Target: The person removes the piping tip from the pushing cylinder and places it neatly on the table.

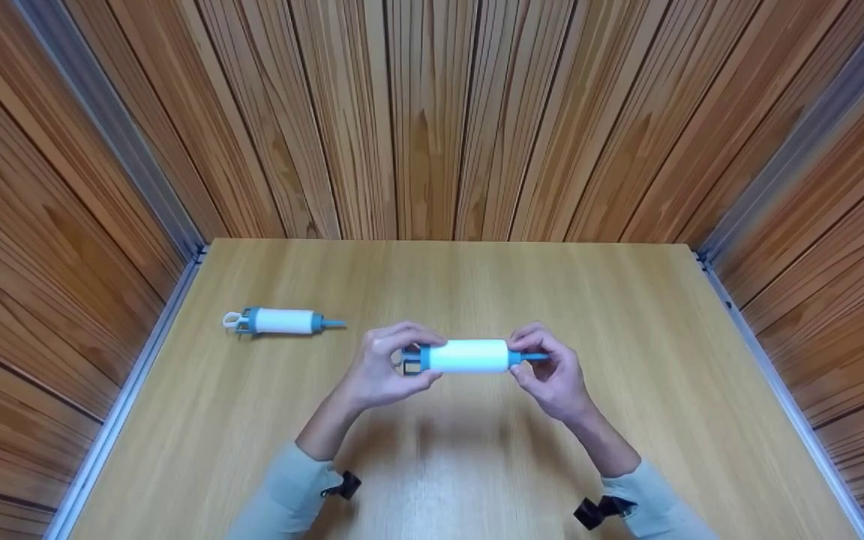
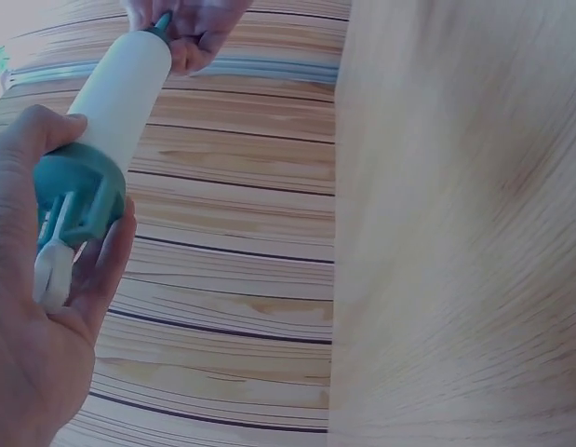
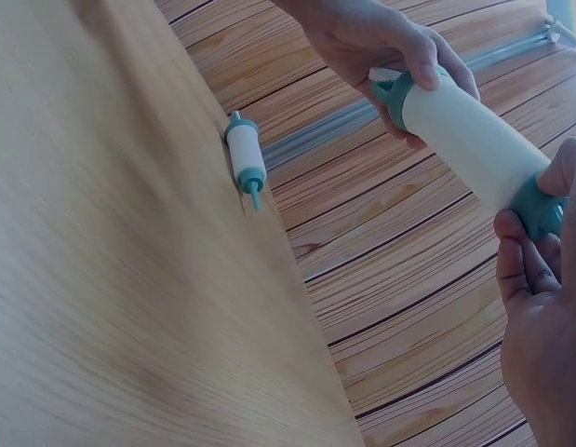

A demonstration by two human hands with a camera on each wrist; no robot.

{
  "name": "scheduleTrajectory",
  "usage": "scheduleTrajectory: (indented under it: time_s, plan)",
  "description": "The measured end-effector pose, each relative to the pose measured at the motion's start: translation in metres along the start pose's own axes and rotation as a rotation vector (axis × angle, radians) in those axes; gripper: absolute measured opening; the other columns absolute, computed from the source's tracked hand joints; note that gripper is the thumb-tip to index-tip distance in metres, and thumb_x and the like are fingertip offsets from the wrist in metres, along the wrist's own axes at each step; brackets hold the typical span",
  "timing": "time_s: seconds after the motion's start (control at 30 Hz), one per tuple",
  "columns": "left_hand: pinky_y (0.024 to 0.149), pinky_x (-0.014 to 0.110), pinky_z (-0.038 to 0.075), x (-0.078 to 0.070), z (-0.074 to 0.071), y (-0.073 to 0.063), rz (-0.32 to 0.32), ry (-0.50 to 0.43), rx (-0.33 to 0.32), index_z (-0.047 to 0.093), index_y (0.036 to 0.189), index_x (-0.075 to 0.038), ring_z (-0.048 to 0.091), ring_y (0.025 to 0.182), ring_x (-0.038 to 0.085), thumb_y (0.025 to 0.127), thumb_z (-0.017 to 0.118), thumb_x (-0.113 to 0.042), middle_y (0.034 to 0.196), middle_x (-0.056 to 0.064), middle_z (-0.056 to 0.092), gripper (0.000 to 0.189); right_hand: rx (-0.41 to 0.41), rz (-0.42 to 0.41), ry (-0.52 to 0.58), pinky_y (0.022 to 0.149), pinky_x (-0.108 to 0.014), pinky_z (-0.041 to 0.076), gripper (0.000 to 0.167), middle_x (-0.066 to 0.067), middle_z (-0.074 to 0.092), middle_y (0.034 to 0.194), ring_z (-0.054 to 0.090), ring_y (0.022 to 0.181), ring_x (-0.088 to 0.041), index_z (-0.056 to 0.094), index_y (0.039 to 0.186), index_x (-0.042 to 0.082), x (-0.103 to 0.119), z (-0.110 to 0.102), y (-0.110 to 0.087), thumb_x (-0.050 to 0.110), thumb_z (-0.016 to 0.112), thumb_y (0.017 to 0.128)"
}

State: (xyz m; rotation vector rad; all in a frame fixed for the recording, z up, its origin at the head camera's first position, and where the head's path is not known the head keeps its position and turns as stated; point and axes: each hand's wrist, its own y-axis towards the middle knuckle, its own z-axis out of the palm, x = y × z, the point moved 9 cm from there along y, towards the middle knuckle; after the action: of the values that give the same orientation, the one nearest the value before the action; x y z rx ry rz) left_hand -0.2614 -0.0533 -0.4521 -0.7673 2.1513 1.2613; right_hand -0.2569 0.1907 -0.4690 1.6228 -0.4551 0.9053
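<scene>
Two pale blue-grey fabric sleeves, the left one (image 1: 282, 491) and the right one (image 1: 657, 499), lie nearest, each with one small black block at the cuff: the left block (image 1: 344, 485) and the right block (image 1: 593, 514).

Two syringe-like cylinders of the same pattern are in view, each with a white barrel, a slotted teal cap and white loop at one end, and a narrow teal nozzle at the other. One, the held cylinder (image 1: 469, 356), is level above the light wood-grain tabletop (image 1: 462, 285), in front of the person, its nozzle (image 1: 535, 356) pointing right. The other, the resting cylinder (image 1: 284, 321), lies on its side on the tabletop, farther left and beyond the left hand, also nozzle to the right. Both barrels are opaque, so their contents cannot be told.

Two bare hands have hold of the first cylinder. The left hand (image 1: 387, 365) is curved wide around the slotted cap (image 2: 80, 186), thumb on the barrel's edge and fingers on the opposite side, the white loop (image 2: 53, 275) close to the palm. The right hand (image 1: 558, 375) is closed more narrowly, pinching the nozzle end between thumb and fingers.
</scene>
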Motion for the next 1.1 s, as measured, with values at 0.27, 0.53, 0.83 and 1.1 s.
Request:
scheduleTrajectory:
  time_s: [0.27, 0.53, 0.83, 1.1]
  plan:
    - [0.090, 0.027, 0.068, 0.002, 0.002, -0.002, -0.022, -0.012, -0.003, 0.083, 0.123, -0.009, 0.081, 0.104, 0.029, 0.090, 0.092, -0.008, 0.121, 0.013, 0.082, 0.034, 0.017, 0.022, -0.016, 0.101, -0.021, 0.063, 0.032, 0.005, 0.065, 0.127, 0.067, 0.116, -0.008, 0.063, 0.115, -0.017, 0.000, 0.001, -0.001, -0.030, 0.064, 0.086]
    - [0.094, 0.030, 0.069, 0.002, 0.003, -0.001, -0.021, -0.014, 0.012, 0.083, 0.125, -0.009, 0.081, 0.107, 0.030, 0.091, 0.092, -0.008, 0.122, 0.014, 0.081, 0.035, -0.032, 0.101, -0.120, 0.088, -0.020, 0.063, 0.024, 0.010, 0.068, 0.122, 0.070, 0.106, -0.005, 0.058, 0.120, -0.018, -0.006, -0.003, -0.005, -0.020, 0.056, 0.096]
    - [0.094, 0.031, 0.070, 0.000, 0.003, -0.001, 0.009, -0.007, 0.018, 0.083, 0.124, -0.008, 0.082, 0.108, 0.030, 0.090, 0.092, -0.006, 0.122, 0.014, 0.081, 0.035, -0.022, 0.175, -0.198, 0.084, -0.022, 0.066, 0.021, 0.013, 0.069, 0.118, 0.071, 0.103, -0.005, 0.060, 0.122, -0.015, -0.013, -0.004, -0.010, -0.019, 0.059, 0.101]
    - [0.095, 0.031, 0.070, -0.001, 0.002, -0.001, 0.001, -0.006, 0.018, 0.083, 0.124, -0.009, 0.081, 0.109, 0.030, 0.091, 0.093, -0.007, 0.123, 0.013, 0.081, 0.035, -0.014, 0.156, -0.195, 0.083, -0.023, 0.066, 0.022, 0.013, 0.069, 0.117, 0.071, 0.102, -0.004, 0.060, 0.121, -0.015, -0.011, -0.003, -0.009, -0.020, 0.060, 0.100]
